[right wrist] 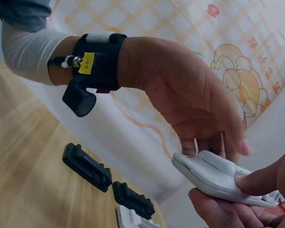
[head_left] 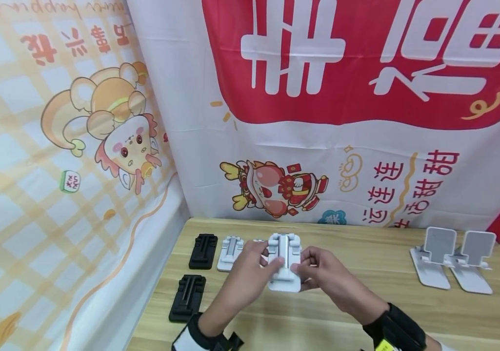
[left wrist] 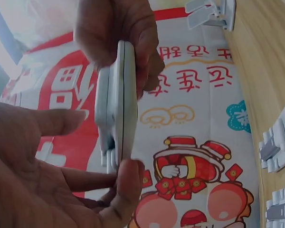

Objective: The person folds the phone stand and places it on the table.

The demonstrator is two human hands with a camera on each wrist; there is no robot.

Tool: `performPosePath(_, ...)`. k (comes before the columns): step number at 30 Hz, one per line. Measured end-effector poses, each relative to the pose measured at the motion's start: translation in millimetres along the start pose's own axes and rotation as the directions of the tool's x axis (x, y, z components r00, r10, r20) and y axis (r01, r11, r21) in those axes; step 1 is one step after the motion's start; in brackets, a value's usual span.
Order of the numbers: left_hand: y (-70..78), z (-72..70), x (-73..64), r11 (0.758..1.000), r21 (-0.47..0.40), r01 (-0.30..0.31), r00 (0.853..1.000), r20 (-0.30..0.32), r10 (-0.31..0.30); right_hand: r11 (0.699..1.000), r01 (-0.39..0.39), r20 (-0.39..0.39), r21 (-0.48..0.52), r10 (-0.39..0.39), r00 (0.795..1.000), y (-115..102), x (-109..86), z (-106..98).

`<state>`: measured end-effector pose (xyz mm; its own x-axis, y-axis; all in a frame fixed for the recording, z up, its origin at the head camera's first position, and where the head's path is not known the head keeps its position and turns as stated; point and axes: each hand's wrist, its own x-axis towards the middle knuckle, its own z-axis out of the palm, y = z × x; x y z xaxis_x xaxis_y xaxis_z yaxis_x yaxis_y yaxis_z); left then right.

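In the head view a folded white phone stand [head_left: 284, 282] is held up over the table, between both hands. My right hand [head_left: 330, 278] pinches its right side; the right wrist view shows the thumb [right wrist: 261, 180] on its upper face and fingers beneath. Fingers of my left hand [head_left: 247, 273] touch the stand's other edge. The left thumb [left wrist: 61, 122] is held apart from it, with a gap in the left wrist view. Left of the hands lie a folded white stand [head_left: 230, 253] and two folded black stands [head_left: 203, 251], [head_left: 187, 297]. Another white one is mostly hidden behind the left hand.
Two unfolded white phone stands [head_left: 434, 273], [head_left: 473, 278] stand at the right of the wooden table [head_left: 364, 312]. A printed cloth [head_left: 197, 146] hangs along the back edge, and a checked one [head_left: 12, 195] runs down the left side.
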<state>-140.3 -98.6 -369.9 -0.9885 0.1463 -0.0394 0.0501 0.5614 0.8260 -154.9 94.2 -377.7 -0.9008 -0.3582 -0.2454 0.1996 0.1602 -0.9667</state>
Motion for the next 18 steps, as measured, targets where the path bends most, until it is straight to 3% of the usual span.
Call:
performPosePath(2,2.4,5.8,-2.1,0.995,0.096,-0.021,1.0,-0.005,0.022,1.0,-0.008,0.002,0.009,0.008,1.0,2.5,1.2,1.3)
performPosePath(10,4.8,22.5,2.1,0.952,0.29,-0.099,0.994,-0.012,0.107,0.998,-0.026,0.067,0.055,0.022,0.997,8.3,5.3,-1.0)
performPosePath(18,1.2,25.0,6.0,0.931,0.354,-0.086,0.99,-0.075,0.12,0.997,-0.033,0.095,0.065,0.027,0.995,11.4,7.3,-4.1)
